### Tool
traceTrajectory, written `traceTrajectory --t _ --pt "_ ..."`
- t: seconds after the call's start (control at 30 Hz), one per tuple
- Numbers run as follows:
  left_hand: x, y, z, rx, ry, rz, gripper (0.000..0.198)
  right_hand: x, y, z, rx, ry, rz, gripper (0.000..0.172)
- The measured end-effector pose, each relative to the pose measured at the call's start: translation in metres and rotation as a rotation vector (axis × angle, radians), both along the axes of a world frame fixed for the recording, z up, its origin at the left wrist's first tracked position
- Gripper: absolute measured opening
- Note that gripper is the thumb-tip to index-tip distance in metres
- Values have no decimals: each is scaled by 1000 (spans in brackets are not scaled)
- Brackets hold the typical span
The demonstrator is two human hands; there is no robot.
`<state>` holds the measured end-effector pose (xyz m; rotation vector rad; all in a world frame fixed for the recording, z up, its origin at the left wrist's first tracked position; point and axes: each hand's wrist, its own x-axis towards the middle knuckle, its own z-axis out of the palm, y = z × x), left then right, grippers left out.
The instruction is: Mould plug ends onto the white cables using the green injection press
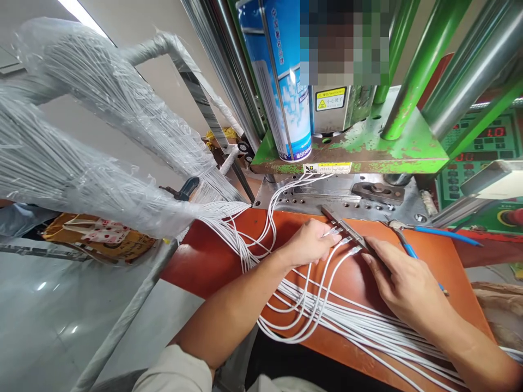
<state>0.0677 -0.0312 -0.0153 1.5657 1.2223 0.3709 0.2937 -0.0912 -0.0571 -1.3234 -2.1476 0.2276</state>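
A dark metal bar-shaped fixture [346, 231] lies at a slant over the orange-brown work board, with several white cables plugged along its side. My right hand [402, 280] grips the near end of this fixture between thumb and fingers. At its middle, my left hand [311, 242] pinches the clear connector end of one white cable against the fixture. Two more cable connectors [345, 241] sit in the fixture beside my left fingertips. Their white cables [327, 275] loop down toward me and join a thick bundle that runs under both forearms.
A green press [351, 147] stands behind the board, bearing a blue spray can [286, 81]. Blue-handled pliers [408, 245] lie right of my right hand. Plastic-wrapped cable bundles [102, 125] hang on a wrapped rack at left. A green control panel [482, 158] is at right.
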Motion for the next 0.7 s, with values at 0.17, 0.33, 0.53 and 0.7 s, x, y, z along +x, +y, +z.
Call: traceTrajectory --t 0.17,0.33,0.53,0.7 --pt "4 -1 -3 -85 -1 60 43 3 1 3 1 40 73 27" --pt "-5 6 -4 -213 -147 -60 36 0 -1 -1 0 66 13 27" --pt "-17 8 -2 258 15 277 36 -5 -2 -2 27 18 -76 28" --pt "-16 8 -7 -55 -35 155 27 -4 -1 1 7 57 -63 25"
